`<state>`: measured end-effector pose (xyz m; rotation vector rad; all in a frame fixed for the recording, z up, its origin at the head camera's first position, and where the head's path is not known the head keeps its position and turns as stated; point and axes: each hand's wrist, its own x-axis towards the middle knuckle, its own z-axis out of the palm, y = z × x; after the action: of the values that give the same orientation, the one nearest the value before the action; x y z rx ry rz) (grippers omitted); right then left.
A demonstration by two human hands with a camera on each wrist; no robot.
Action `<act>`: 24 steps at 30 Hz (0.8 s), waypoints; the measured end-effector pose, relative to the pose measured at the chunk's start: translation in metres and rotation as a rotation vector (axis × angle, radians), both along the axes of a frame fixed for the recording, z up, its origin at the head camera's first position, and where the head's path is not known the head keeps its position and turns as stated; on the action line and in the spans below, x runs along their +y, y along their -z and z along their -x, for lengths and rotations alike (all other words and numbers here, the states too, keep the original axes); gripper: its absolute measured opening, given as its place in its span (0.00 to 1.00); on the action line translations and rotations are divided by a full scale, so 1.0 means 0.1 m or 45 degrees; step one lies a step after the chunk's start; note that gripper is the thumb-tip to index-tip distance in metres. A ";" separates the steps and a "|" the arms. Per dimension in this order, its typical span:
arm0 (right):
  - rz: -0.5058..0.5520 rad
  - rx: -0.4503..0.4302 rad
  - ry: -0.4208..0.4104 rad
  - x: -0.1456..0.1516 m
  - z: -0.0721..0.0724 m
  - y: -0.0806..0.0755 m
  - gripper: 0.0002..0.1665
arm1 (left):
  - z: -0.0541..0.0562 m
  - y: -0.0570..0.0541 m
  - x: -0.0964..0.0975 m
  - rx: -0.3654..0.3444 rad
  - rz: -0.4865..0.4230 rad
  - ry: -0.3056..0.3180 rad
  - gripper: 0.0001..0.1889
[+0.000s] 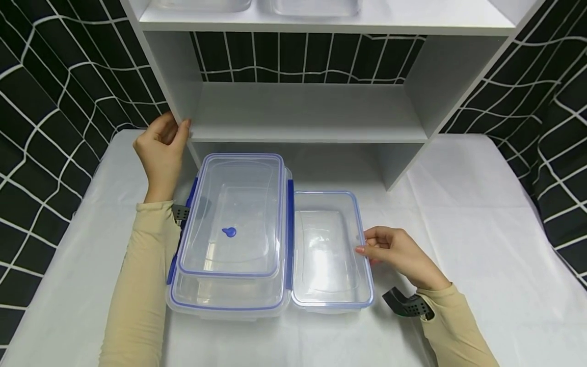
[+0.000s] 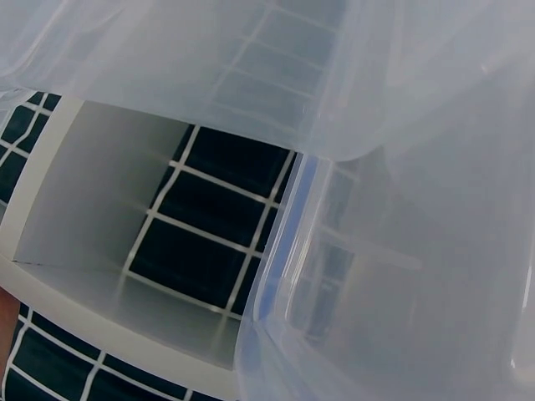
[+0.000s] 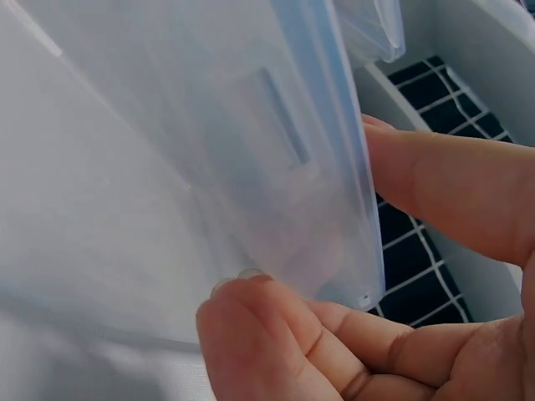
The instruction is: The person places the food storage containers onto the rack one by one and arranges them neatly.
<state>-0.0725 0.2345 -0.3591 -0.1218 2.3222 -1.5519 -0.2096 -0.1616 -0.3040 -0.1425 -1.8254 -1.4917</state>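
My left hand [image 1: 161, 153] grips the front edge of the left side panel of a white shelf unit [image 1: 302, 114], thumb on the inner side. My right hand [image 1: 400, 256] pinches the right rim of a clear plastic food container [image 1: 326, 255] with a pale blue edge; in the right wrist view the thumb and fingers lie on either side of its wall [image 3: 276, 167]. Left of it on the table stands a larger clear container [image 1: 229, 300] with dark blue side clips. A smaller clear container [image 1: 238, 204] with a blue valve sits on top of that one.
Two clear containers, one on the left [image 1: 202, 4] and one on the right [image 1: 316, 6], stand on the upper shelf. A white cloth [image 1: 486, 244] covers the table. Black netted fabric with white lines [image 1: 50, 127] hangs at both sides and behind the shelf.
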 end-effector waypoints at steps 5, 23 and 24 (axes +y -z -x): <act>0.037 -0.037 0.018 0.01 0.00 0.00 0.22 | 0.00 0.00 0.00 0.004 0.003 -0.002 0.11; 0.185 -0.021 0.084 0.09 0.02 0.01 0.13 | 0.01 0.03 0.01 0.033 -0.044 0.033 0.11; 0.186 -0.019 0.089 0.10 0.02 0.01 0.13 | 0.01 0.03 0.01 0.033 -0.049 0.036 0.11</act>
<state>-0.0745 0.2441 -0.3597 -0.0655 2.2225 -1.7502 -0.2109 -0.1608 -0.3071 -0.1690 -1.7801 -1.5364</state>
